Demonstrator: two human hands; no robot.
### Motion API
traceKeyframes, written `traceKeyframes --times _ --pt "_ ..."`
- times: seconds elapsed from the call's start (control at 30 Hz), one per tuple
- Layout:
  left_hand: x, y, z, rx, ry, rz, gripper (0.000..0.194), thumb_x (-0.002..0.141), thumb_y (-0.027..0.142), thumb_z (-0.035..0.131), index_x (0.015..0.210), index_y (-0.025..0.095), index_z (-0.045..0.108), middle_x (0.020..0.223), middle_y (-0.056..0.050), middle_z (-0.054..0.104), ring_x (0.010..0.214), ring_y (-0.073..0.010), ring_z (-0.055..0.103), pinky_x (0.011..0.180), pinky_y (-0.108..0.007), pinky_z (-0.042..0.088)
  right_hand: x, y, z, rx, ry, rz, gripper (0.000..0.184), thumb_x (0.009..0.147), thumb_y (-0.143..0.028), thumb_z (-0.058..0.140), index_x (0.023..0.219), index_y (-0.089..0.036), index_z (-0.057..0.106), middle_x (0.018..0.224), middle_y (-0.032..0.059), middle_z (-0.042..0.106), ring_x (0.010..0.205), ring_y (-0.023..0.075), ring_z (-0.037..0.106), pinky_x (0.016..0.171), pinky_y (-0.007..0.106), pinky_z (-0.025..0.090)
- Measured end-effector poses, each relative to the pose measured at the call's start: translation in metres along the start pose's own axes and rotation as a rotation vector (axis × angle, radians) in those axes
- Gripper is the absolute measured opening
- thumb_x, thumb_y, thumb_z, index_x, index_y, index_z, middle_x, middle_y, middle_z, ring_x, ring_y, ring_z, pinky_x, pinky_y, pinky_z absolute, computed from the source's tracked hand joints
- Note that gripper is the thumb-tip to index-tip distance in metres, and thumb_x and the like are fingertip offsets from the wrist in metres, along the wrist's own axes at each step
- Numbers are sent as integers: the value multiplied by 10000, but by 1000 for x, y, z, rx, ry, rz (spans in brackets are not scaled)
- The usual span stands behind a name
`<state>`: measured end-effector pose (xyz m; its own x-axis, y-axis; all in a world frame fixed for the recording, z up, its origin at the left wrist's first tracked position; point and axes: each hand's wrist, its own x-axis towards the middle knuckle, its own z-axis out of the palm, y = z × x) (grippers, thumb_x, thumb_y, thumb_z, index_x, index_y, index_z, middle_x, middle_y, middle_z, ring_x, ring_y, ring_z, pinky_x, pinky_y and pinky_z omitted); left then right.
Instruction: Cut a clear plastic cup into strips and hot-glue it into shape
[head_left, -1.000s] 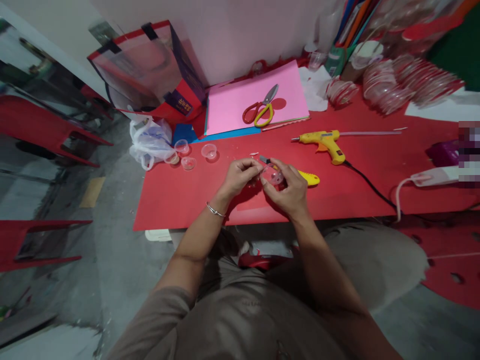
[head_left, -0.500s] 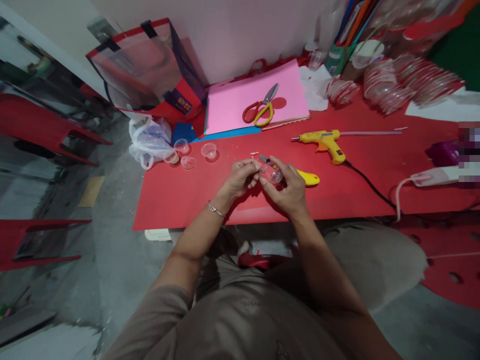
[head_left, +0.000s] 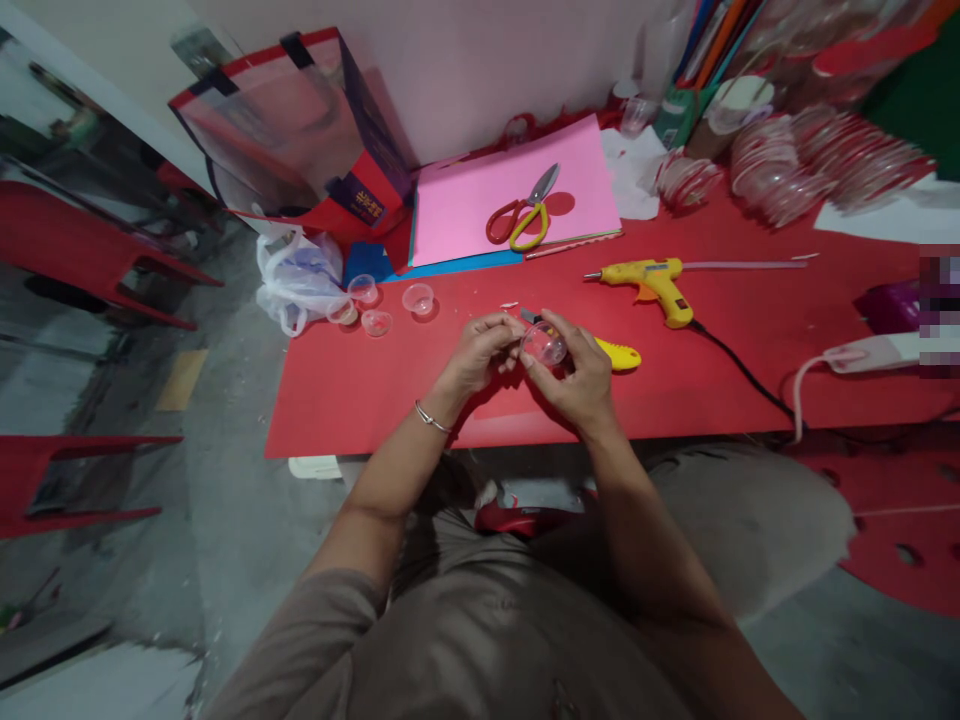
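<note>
Scene viewed by one head cam — aimed fwd & down past shirt; L hand & R hand seen close, mid-pic — wall up top.

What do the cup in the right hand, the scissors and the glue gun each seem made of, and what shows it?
The cup: likely clear, glossy plastic, see-through with highlights. The scissors: probably metal blades, grey with a sheen; red and yellow handles, perhaps plastic. The glue gun: likely smooth plastic, evenly yellow, with a metallic-looking nozzle.

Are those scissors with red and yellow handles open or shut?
Shut, it seems: the red-and-yellow-handled metal scissors have blades together as one grey shape on the pink rectangular paper.
</note>
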<state>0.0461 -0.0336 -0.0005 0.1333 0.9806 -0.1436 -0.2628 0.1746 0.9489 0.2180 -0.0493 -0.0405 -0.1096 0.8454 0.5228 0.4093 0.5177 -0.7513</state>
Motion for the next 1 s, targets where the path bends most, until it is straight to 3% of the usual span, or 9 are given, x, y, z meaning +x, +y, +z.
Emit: traceKeyframes --times 0.67,0.83,1.0 --pt "-1 -1 -1 39 -7 66 294 754 421 857 723 158 731 538 29 582 416 -50 489 438 -193 365 0 1 4 -21 67 -22 558 931 -475 720 1451 -300 617 1212 88 776 1033 279 736 953 478 609" --pt "-2 -1 -1 196 33 147 331 798 423 826 654 162 682 514 22 583 409 -61 489 441 -206 373 -2 1 3 -96 88 0 572 913 -471 736 1444 -290 624 1159 87 769 917 248 710 897 442 608" --pt "-2 -1 -5 381 73 244 226 801 327 789 674 156 714 556 11 625 490 -72 535 505 -209 422 -3 -1 3 -147 105 -7 556 901 -447 736 1426 -290 639 1041 62 744 796 209 650 815 393 593"
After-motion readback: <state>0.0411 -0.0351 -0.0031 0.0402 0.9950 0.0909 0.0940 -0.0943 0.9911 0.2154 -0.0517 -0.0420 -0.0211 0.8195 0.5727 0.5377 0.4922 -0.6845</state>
